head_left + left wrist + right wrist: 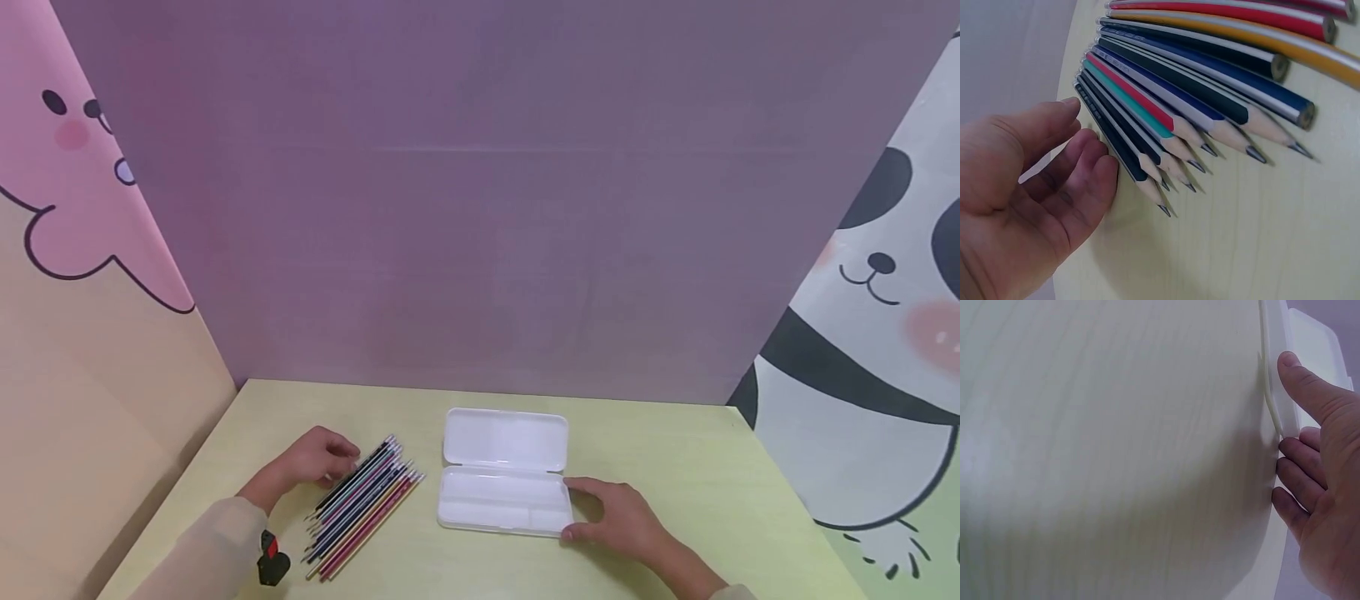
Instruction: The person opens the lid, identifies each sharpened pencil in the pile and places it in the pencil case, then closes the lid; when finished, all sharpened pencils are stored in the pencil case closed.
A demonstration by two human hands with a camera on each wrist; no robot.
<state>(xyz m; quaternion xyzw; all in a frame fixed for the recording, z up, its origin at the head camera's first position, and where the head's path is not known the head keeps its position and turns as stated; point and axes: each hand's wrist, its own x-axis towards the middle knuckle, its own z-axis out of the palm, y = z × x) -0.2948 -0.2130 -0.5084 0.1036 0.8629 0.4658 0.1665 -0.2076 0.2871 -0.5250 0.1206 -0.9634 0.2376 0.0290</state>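
Observation:
A bundle of striped pencils point(366, 510) lies slantwise on the table, fanned side by side. Some have sharpened tips and others flat, unsharpened ends, as the left wrist view shows. My left hand point(318, 457) is at the bundle's left side, fingers loosely bent beside the outermost dark pencil point(1110, 128) and holding nothing. To the right of the pencils, a white plastic pencil case point(483, 510) lies with its lid point(506, 437) folded back, its compartments bare. My right hand point(618, 518) grips the case's right end, thumb point(1300, 378) on the near side and forefinger at the far corner.
Both things lie on a pale wood-grain table point(675, 454). A purple panel point(487, 250) rises behind its far edge, with cartoon-printed walls at either side. A small black-and-red object point(273, 560) shows beside the left sleeve point(213, 546).

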